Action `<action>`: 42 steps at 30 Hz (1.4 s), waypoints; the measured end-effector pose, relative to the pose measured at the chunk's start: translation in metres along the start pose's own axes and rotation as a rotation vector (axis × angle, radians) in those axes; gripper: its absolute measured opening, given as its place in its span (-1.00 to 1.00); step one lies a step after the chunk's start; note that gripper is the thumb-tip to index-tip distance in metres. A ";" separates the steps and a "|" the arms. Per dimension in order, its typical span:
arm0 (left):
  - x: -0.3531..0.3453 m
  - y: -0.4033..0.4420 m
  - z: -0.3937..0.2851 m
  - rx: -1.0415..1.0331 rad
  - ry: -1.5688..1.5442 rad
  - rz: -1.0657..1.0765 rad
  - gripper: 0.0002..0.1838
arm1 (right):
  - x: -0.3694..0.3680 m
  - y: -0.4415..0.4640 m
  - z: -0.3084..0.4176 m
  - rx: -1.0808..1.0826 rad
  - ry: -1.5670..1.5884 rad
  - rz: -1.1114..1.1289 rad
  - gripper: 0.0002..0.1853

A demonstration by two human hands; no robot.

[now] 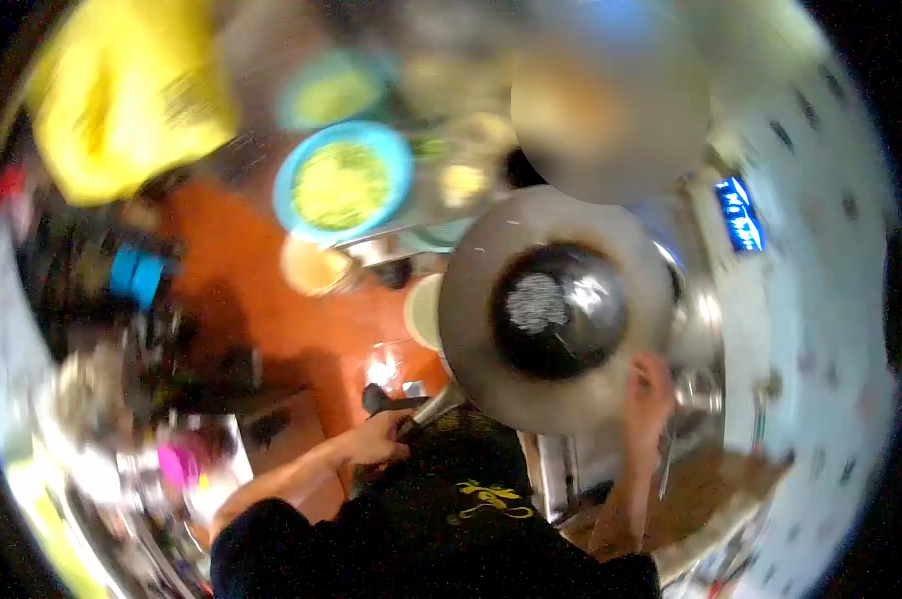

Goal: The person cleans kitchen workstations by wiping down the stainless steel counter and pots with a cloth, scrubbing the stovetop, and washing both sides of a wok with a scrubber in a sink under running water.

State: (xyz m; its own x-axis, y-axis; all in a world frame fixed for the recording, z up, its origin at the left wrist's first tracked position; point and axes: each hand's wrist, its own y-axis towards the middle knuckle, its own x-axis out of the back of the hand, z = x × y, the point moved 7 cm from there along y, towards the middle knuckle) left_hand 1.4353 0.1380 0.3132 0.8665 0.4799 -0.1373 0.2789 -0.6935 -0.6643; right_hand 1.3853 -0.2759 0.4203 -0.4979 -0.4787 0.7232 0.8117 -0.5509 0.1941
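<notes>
A large grey wok (481,344) with a dark, glossy centre fills the middle of the view, and a patch of white foam or bubbles (538,303) shows inside it. My left hand (376,439) is closed around the wok's long handle (434,406), close to my body. At the wok's lower right rim is my right hand (649,387), its fingers curled against the edge. Blur hides the exact grip of those fingers.
Beyond the wok stand a blue basin (404,180) of chopped pale green food and a teal basin (289,105). A yellow bag (132,100) hangs far left. A pale bucket (424,312) stands beside the wok. A lit display (738,215) is on the right.
</notes>
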 end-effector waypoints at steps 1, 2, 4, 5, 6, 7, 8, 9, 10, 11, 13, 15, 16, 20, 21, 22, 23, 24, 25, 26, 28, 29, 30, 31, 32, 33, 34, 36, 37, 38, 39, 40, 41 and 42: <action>0.011 -0.022 0.011 0.035 0.075 -0.036 -0.30 | -0.008 -0.011 -0.001 0.130 -0.063 -0.069 -0.85; 0.024 -0.047 0.024 0.076 0.120 -0.071 -0.28 | -0.013 -0.021 0.008 0.099 -0.003 -0.043 -0.86; 0.048 -0.103 0.044 0.224 0.124 -0.107 -0.26 | -0.041 -0.024 0.049 0.034 0.121 0.003 -0.88; 0.073 -0.130 0.068 0.192 0.077 -0.174 -0.26 | -0.078 -0.024 0.088 0.007 0.187 0.047 -0.88; 0.088 -0.155 0.101 0.143 0.047 -0.235 -0.27 | -0.105 -0.035 0.120 -0.019 0.244 0.069 -0.88; 0.096 -0.176 0.111 0.150 -0.016 -0.269 -0.29 | -0.128 -0.037 0.141 0.017 0.290 0.092 -0.88; 0.104 -0.198 0.121 0.154 -0.080 -0.303 -0.31 | -0.157 -0.037 0.165 0.054 0.295 0.148 -0.88; 0.115 -0.224 0.129 0.083 -0.097 -0.409 -0.35 | -0.185 -0.042 0.191 0.100 0.303 0.195 -0.88; 0.124 -0.244 0.136 0.009 -0.106 -0.510 -0.38 | -0.213 -0.041 0.218 0.143 0.310 0.233 -0.88; 0.129 -0.256 0.153 0.019 -0.165 -0.583 -0.37 | -0.240 -0.039 0.246 0.185 0.327 0.275 -0.88; 0.147 -0.277 0.176 0.064 -0.312 -0.668 -0.35 | -0.289 -0.043 0.289 0.271 0.289 0.321 -0.88; 0.172 -0.301 0.180 0.092 -0.383 -0.791 -0.38 | -0.329 -0.043 0.339 0.436 0.299 0.407 -0.88; 0.185 -0.306 0.195 0.115 -0.433 -0.853 -0.40 | -0.353 -0.041 0.357 0.437 0.293 0.461 -0.88; 0.245 -0.311 0.235 0.080 -0.564 -0.997 -0.53 | -0.455 -0.019 0.412 0.522 0.258 0.592 -0.90; 0.262 -0.314 0.238 0.040 -0.667 -1.041 -0.55 | -0.480 -0.010 0.430 0.529 0.249 0.620 -0.90; 0.277 -0.317 0.240 0.008 -0.772 -1.075 -0.57 | -0.503 -0.004 0.449 0.526 0.236 0.653 -0.90; 0.300 -0.329 0.229 0.065 -0.663 -1.103 -0.60 | -0.523 0.002 0.480 0.433 0.266 0.712 -0.89; 0.321 -0.333 0.228 0.042 -0.688 -1.126 -0.62 | -0.552 0.016 0.507 0.497 0.249 0.721 -0.89; 0.338 -0.329 0.233 0.019 -0.794 -1.136 -0.63 | -0.582 0.027 0.524 0.553 0.228 0.733 -0.89; 0.349 -0.323 0.241 0.006 -0.902 -1.135 -0.64 | -0.603 0.031 0.541 0.598 0.201 0.751 -0.89; 0.382 -0.329 0.232 0.070 -0.989 -1.153 -0.65 | -0.653 0.051 0.595 0.638 0.286 0.786 -0.86; 0.400 -0.330 0.232 0.067 -1.028 -1.156 -0.63 | -0.677 0.058 0.617 0.680 0.279 0.795 -0.86; 0.414 -0.331 0.235 0.071 -1.071 -1.152 -0.61 | -0.697 0.064 0.638 0.714 0.265 0.807 -0.85; 0.430 -0.328 0.240 0.017 -1.108 -1.145 -0.59 | -0.716 0.072 0.662 0.704 0.308 0.795 -0.84; 0.452 -0.337 0.231 0.051 -1.141 -1.168 -0.60 | -0.741 0.077 0.677 0.666 0.304 0.822 -0.84; 0.472 -0.342 0.228 0.049 -1.080 -1.168 -0.59 | -0.765 0.082 0.694 0.635 0.301 0.840 -0.84; 0.497 -0.346 0.226 0.055 -1.016 -1.163 -0.57 | -0.797 0.089 0.706 0.597 0.298 0.861 -0.84; 0.555 -0.365 0.212 -0.013 -1.011 -1.251 -0.73 | -0.854 0.098 0.730 0.653 0.396 0.828 -0.85; 0.581 -0.367 0.216 -0.027 -1.006 -1.238 -0.69 | -0.879 0.102 0.743 0.638 0.410 0.828 -0.85; 0.605 -0.370 0.221 -0.036 -1.006 -1.222 -0.64 | -0.901 0.107 0.751 0.617 0.419 0.832 -0.85; 0.631 -0.364 0.247 -0.141 -0.889 -1.292 -0.60 | -0.919 0.109 0.750 0.563 0.348 0.853 -0.85; 0.667 -0.368 0.252 -0.060 -0.923 -1.220 -0.58 | -0.937 0.116 0.758 0.531 0.296 0.852 -0.84; 0.699 -0.371 0.256 0.031 -0.960 -1.142 -0.55 | -0.957 0.128 0.769 0.493 0.238 0.858 -0.83; 0.716 -0.378 0.257 0.147 -1.002 -1.048 -0.52 | -0.968 0.137 0.774 0.484 0.204 0.849 -0.82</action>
State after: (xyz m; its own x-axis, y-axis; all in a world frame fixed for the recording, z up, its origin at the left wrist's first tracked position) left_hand 1.8440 0.8817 0.2776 -0.3665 0.9294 0.0438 0.4911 0.2332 -0.8393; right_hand 2.2153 0.6413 0.2598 0.2995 -0.7178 0.6285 0.9371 0.3451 -0.0524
